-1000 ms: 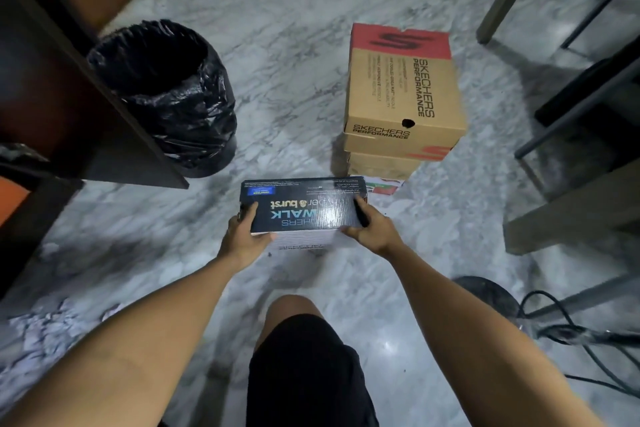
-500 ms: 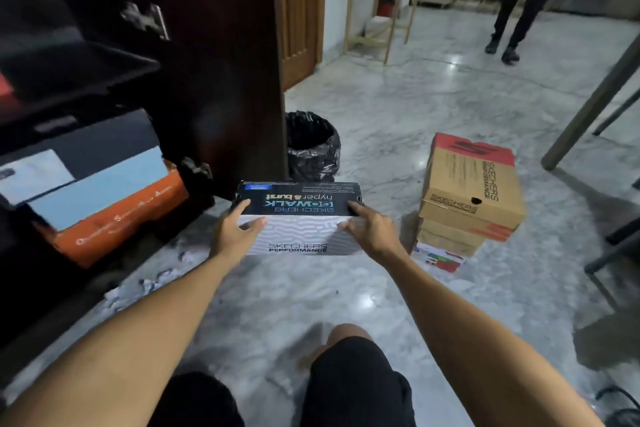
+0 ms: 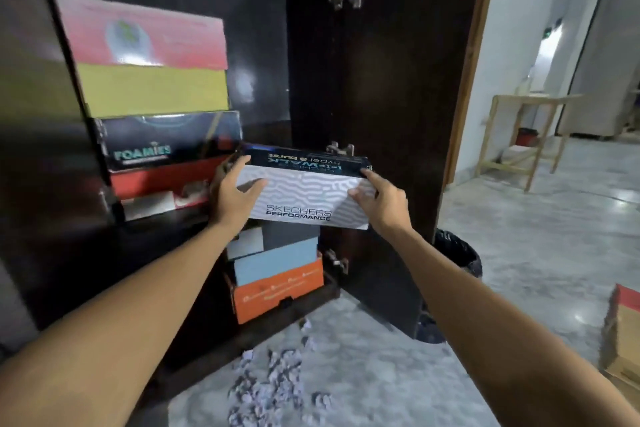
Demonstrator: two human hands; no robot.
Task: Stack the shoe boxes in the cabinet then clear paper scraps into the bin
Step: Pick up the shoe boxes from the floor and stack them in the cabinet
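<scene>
Since the frame half a second back, our Skechers box (image 3: 306, 191) has gone from low over the floor to up in front of the open cabinet (image 3: 363, 80), and the view has swung with it: the shelf stack now fills the left side, where before we saw only the orange box (image 3: 277, 291) and the blue one on it. The bin (image 3: 457, 255) now sits half hidden behind the cabinet door; the brown boxes (image 3: 621, 329) have slid to the right edge.

We hold the box in the air, not resting on any shelf, above the orange and blue boxes and just right of the Foamies box (image 3: 166, 140). Left hand (image 3: 232, 199) grips the left end, thumb across the patterned face, fingers wrapped behind. Right hand (image 3: 382, 199) clamps the right end, index finger along the upper corner. Both forearms are stretched forward. Paper scraps (image 3: 273, 381) lie on the marble floor below.
</scene>
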